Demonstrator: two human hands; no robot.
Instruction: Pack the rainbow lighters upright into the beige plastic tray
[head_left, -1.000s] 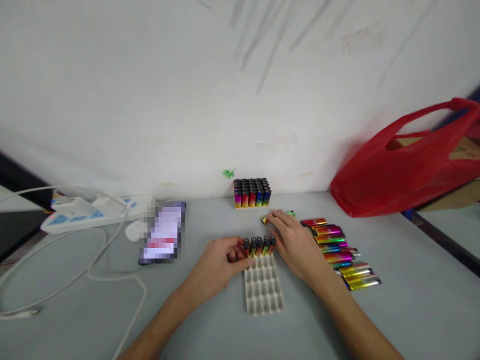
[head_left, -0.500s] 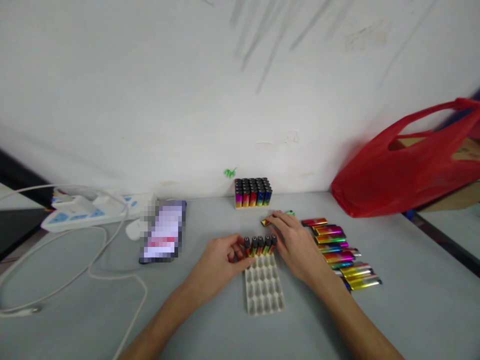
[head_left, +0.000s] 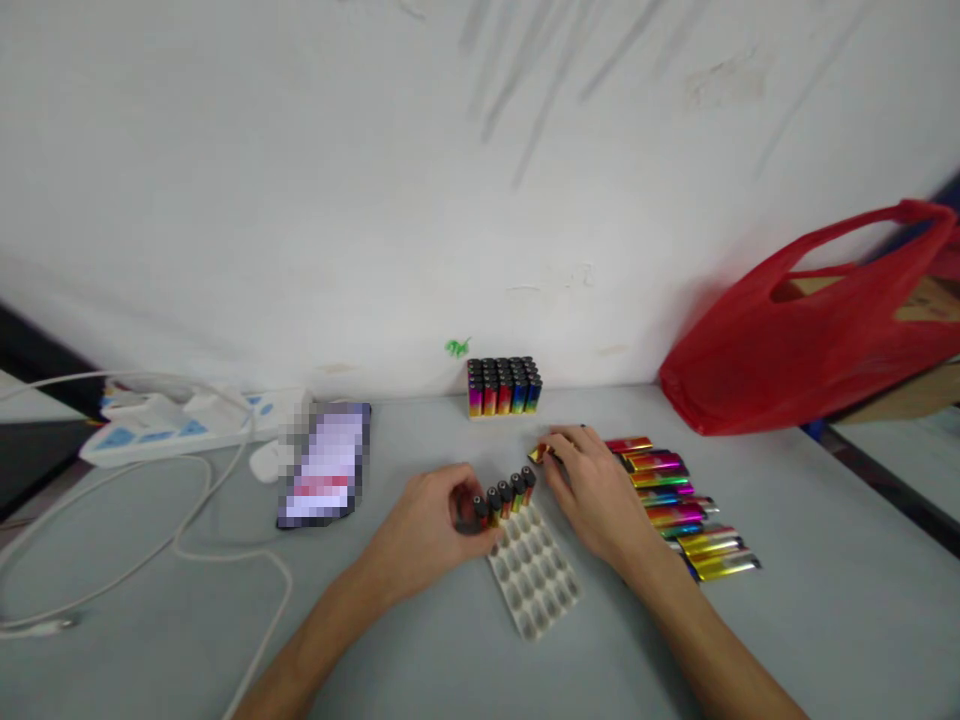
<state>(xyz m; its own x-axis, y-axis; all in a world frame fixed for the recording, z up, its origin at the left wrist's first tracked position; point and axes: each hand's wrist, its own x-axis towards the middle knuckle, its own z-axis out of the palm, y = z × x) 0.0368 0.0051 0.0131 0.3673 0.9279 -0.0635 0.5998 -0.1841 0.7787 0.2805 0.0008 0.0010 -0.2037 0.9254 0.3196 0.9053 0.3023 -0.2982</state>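
Tray (head_left: 535, 578) turned aslant, near end swung rightward, left hand (head_left: 433, 518) gripping it

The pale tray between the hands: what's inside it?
Five dark-topped pieces stand in the far row of the tray, with pale pockets showing nearer. Their lower ends are hidden in the pockets, and the left hand covers part of the leftmost one.

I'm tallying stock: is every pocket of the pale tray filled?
No, the pale tray has black-topped pieces only along its far edge, with nearer pockets showing bare.
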